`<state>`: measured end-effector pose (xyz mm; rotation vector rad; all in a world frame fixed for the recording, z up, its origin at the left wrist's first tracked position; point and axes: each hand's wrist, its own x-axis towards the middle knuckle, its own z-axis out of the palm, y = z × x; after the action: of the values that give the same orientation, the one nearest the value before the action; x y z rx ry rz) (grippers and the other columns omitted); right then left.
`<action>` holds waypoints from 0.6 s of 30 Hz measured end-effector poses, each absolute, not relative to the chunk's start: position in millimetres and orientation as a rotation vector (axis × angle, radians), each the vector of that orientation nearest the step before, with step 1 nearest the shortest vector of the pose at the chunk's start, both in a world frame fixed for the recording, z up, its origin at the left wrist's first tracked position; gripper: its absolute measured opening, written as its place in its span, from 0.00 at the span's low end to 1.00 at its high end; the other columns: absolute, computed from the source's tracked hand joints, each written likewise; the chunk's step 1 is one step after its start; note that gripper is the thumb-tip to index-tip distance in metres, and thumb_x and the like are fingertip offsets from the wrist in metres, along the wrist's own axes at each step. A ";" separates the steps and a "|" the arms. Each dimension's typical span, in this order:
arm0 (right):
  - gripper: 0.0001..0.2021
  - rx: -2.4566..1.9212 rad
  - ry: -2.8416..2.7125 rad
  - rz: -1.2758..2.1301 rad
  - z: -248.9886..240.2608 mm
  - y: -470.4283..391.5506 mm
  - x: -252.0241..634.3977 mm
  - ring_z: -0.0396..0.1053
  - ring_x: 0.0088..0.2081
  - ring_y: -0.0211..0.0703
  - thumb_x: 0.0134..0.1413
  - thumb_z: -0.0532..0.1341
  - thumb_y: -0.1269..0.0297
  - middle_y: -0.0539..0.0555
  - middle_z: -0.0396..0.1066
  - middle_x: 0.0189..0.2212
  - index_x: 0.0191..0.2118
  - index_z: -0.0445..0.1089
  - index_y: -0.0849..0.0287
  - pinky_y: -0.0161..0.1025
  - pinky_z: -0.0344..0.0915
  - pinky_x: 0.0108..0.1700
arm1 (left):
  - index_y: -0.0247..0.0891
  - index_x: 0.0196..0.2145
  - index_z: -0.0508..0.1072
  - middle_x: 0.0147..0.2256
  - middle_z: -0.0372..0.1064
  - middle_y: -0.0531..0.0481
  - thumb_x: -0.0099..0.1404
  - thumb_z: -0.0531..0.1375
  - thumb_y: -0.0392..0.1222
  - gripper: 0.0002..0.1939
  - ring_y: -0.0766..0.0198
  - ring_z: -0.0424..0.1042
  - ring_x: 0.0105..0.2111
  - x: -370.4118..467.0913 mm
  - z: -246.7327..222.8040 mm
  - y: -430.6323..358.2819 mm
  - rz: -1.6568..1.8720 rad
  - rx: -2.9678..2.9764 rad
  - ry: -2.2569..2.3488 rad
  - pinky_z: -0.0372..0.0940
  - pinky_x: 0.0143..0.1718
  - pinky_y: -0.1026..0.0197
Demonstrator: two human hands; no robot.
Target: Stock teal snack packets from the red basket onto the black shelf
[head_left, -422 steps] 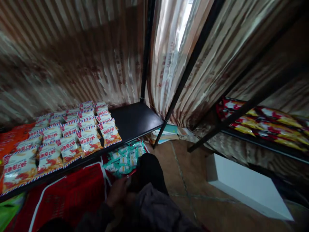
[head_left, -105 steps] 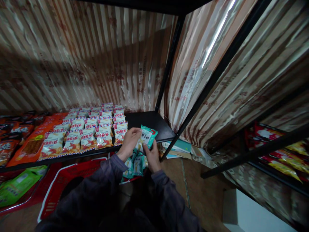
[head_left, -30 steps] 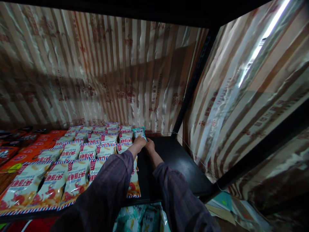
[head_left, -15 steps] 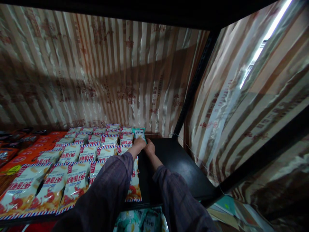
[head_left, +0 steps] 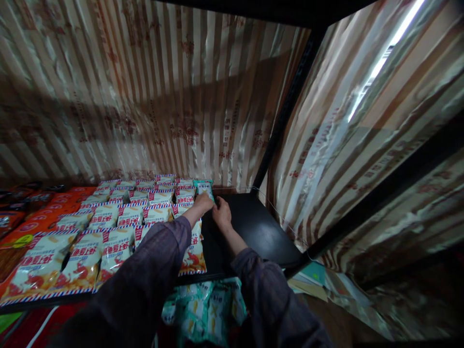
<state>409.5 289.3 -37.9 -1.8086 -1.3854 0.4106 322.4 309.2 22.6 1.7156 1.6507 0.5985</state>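
Observation:
At the back of the black shelf (head_left: pixel 261 232), a teal and white snack bag (head_left: pixel 203 186) lies beside the rows of white and red snack bags (head_left: pixel 105 217). My left hand (head_left: pixel 203 203) rests at the near end of the teal bag, its fingers bent down and partly hidden; whether it grips the bag cannot be made out. Just to the right is my right hand (head_left: pixel 222 213), fingers curved and a little apart, with nothing visible in it. A small gap separates it from the teal bag.
Orange snack bags (head_left: pixel 50 212) fill the shelf's left. Below the front edge sit more teal bags (head_left: pixel 208 311). A black post (head_left: pixel 286 111) rises at the back right corner, a thin wire beside it. Striped sheeting (head_left: pixel 163 96) hangs behind.
My right hand has drawn slightly away from the teal bag and its fingers have loosened. My left hand stays near the bag. The view has shifted, showing more of the teal bags below.

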 end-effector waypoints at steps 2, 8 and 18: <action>0.21 -1.704 -1.349 0.389 -33.0 268.5 407.6 0.65 0.51 0.46 0.53 0.53 0.70 0.60 0.67 0.50 0.54 0.64 0.63 0.41 0.59 0.55 | 0.32 0.33 0.74 0.37 0.73 0.44 0.60 0.56 0.29 0.07 0.60 0.71 0.41 320.9 32.6 296.1 0.597 1.754 1.609 0.64 0.43 0.61; 0.15 -1.355 -1.335 0.348 -25.2 172.4 399.5 0.66 0.46 0.43 0.55 0.51 0.67 0.55 0.69 0.44 0.47 0.66 0.59 0.40 0.61 0.52 | 0.34 0.44 0.73 0.45 0.72 0.47 0.60 0.54 0.32 0.16 0.62 0.69 0.46 310.5 48.0 222.3 0.715 1.859 1.391 0.61 0.48 0.63; 0.12 -1.521 -1.440 0.558 -127.4 20.1 376.3 0.68 0.41 0.45 0.52 0.50 0.70 0.56 0.70 0.35 0.35 0.71 0.57 0.42 0.64 0.48 | 0.39 0.45 0.73 0.48 0.71 0.49 0.56 0.55 0.28 0.19 0.63 0.68 0.49 272.7 -84.1 55.4 0.586 1.599 1.268 0.62 0.51 0.64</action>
<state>376.3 20.1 -127.4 -1.5211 -1.4400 0.5583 272.7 55.4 -84.1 1.5987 1.2677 0.5863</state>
